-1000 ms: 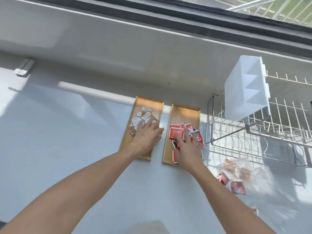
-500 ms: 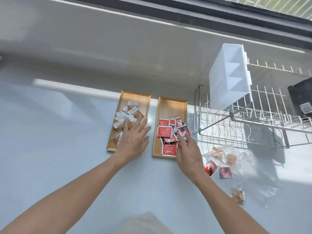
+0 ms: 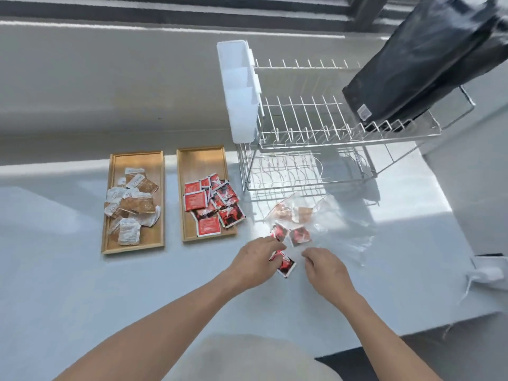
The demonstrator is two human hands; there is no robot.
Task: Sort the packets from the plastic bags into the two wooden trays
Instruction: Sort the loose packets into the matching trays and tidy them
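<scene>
Pinching a red packet [image 3: 284,264], the left hand [image 3: 254,264] — right hand [image 3: 325,268] loosely curled, empty — hovers over bare counter [image 3: 82,284] below both trays.

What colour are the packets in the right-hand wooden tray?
Red, some with black, in the right tray; the head view shows them.

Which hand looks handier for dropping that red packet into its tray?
Probably the left hand: it already touches the red packet and lies nearer the tray of red packets. The right hand sits farther away, beside the plastic bag.
</scene>
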